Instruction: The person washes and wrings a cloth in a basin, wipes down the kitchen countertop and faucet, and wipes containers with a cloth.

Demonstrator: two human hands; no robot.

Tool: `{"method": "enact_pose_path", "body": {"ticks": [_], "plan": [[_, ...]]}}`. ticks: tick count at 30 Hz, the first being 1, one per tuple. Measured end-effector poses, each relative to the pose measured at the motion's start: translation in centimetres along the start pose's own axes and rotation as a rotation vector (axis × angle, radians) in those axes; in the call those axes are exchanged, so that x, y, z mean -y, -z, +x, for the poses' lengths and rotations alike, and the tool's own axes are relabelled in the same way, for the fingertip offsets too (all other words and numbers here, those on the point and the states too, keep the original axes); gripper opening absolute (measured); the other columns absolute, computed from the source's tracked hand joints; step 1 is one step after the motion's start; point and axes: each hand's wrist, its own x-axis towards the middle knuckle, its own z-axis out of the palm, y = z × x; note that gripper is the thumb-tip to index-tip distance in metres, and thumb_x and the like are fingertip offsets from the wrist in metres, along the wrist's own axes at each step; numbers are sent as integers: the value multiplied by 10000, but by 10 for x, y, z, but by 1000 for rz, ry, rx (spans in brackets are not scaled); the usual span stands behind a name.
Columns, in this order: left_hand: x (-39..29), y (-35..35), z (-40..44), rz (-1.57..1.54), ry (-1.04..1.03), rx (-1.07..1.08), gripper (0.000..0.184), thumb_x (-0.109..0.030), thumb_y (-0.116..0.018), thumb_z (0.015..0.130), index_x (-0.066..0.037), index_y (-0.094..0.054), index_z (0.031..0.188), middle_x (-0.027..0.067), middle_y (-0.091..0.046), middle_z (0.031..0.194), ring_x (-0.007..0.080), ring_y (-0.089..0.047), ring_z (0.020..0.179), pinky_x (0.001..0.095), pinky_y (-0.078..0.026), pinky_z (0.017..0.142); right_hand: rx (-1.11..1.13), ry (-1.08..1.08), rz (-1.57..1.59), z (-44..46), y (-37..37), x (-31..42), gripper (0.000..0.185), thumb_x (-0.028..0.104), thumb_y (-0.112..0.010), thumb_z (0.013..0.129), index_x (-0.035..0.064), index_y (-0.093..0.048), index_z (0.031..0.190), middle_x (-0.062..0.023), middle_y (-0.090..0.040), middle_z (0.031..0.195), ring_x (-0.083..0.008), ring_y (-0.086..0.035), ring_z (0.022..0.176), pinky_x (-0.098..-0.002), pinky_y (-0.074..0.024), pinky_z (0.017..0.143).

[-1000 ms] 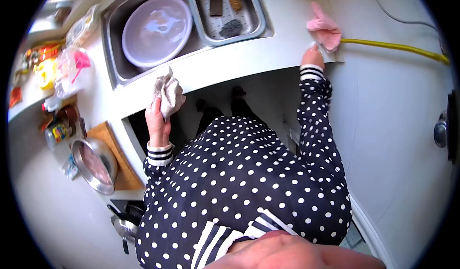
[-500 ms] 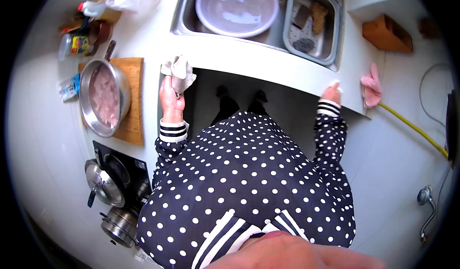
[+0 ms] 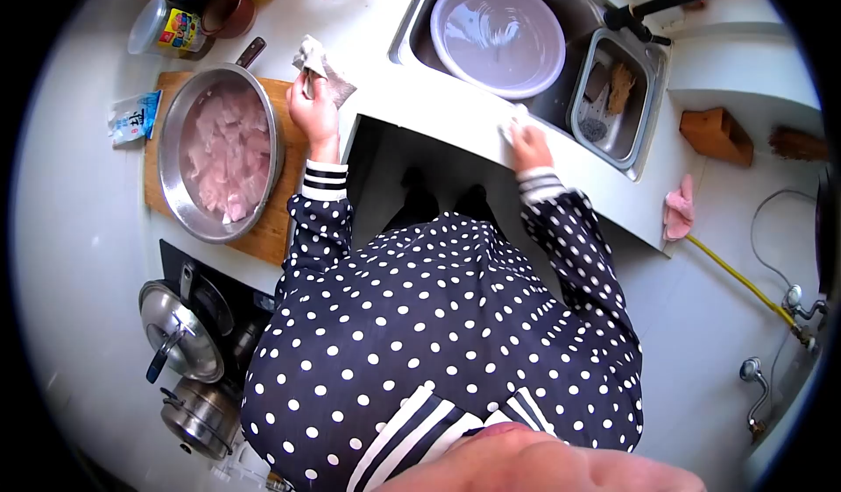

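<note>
My left hand point(image 3: 315, 120) is closed around a crumpled light-grey cloth point(image 3: 333, 82), held at the counter's front edge beside the cutting board. My right hand point(image 3: 531, 146) is closed at the counter edge below the sink. Something small and whitish shows at its fingers, too blurred to name. Left of my left hand, a metal bowl point(image 3: 273, 155) of pale pink meat pieces point(image 3: 229, 155) in liquid rests on the wooden cutting board point(image 3: 279, 240). A dark knife handle point(image 3: 251, 51) pokes out behind the bowl. In the sink point(image 3: 420, 41) stands a lilac basin point(image 3: 554, 28) containing water.
A drainer basket point(image 3: 644, 71) with scrubbers sits at the sink's right, near the black faucet point(image 3: 666, 3). A pink glove point(image 3: 679, 207) hangs at the counter's right end. Lidded pans point(image 3: 188, 334) and a pot point(image 3: 201, 417) stand at the lower left, jars point(image 3: 162, 28) at the upper left.
My right hand has moved left along the counter edge, from near the pink glove to below the basin. My left hand still holds the cloth. The view has shifted.
</note>
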Motion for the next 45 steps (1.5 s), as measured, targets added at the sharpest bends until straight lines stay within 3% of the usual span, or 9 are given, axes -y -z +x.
{"method": "enact_pose_path", "body": {"ticks": [3,7,15,21,23,25,27,32,45], "plan": [[-6,-7,17,273,-184,-10,318,-167,-591,794,5,-556,1060,131,-505,926,279,-529,854,346,-430,777,278,-15,-4,-63,21,-31,449,-16,-469,783,28,-435,1228,-207,-382,1274,-328,-349,1214,-355,-307,1009],[15,-19,19,409,-224,62,315,-146,-599,765,-20,-568,1052,125,-493,951,272,-527,865,348,-437,765,428,-169,293,-24,2,20,418,8,-427,824,27,-397,1241,-225,-296,1332,-325,-301,1247,-351,-276,1032],[7,-36,19,518,-303,238,307,-147,-606,751,-39,-578,1036,139,-519,961,305,-515,885,362,-424,785,492,392,256,131,-55,119,460,67,-421,784,67,-395,1244,-80,-285,1359,-235,-246,1278,-304,-365,971],[-14,-43,10,929,-395,287,397,-193,-635,718,-100,-550,1095,162,-466,1142,341,-404,1066,447,-344,895,461,313,225,27,4,-26,423,122,-407,819,92,-404,1241,-110,-314,1350,-239,-316,1242,-303,-382,949],[-39,-47,2,1062,-342,263,465,-213,-642,716,-99,-513,1147,170,-380,1239,349,-342,1133,487,-284,935,784,-795,851,41,59,-46,399,93,-458,806,74,-451,1204,-127,-437,1264,-259,-413,1181,-299,-403,922],[-59,-50,1,1064,-363,339,491,-224,-639,722,-96,-492,1173,168,-325,1285,345,-293,1171,506,-229,959,460,-377,521,16,52,-110,410,57,-500,781,60,-468,1190,-121,-527,1167,-248,-496,1101,-293,-422,886],[-68,-59,2,926,-425,421,485,-232,-637,725,-100,-492,1169,159,-339,1280,346,-301,1164,489,-209,966,-41,-519,641,40,77,-137,410,-2,-507,761,58,-489,1166,-117,-553,1132,-217,-536,1047,-289,-422,873],[-114,-121,-14,613,-538,760,482,-229,-643,724,-98,-496,1164,146,-371,1261,313,-330,1159,448,-209,969,-335,-744,496,104,125,-245,383,1,-530,757,35,-499,1138,-121,-574,1066,-203,-519,1064,-304,-404,891],[-136,-200,-93,468,-416,1018,424,-118,-630,729,-60,-512,1132,151,-392,1234,319,-358,1123,409,-257,956,113,-222,60,239,110,-474,324,0,-536,731,125,-610,1020,-108,-583,1006,-288,-536,909,-331,-416,831]]}}
